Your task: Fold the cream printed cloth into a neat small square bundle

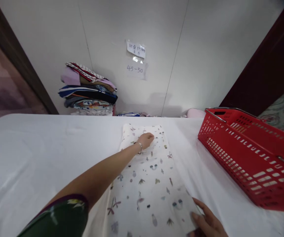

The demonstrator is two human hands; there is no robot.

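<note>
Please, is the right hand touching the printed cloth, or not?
Touching. The head view shows the right hand at the edge of the printed cloth, with the thumb pressed on top of it.

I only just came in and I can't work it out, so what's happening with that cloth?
A person has a long white cloth with small printed pictures laid out on a white-covered table. The left hand is at its far part, fingers curled. The right hand holds its near right edge. A red plastic basket sits to the right, and colourful folded fabrics are piled by the wall.
</note>
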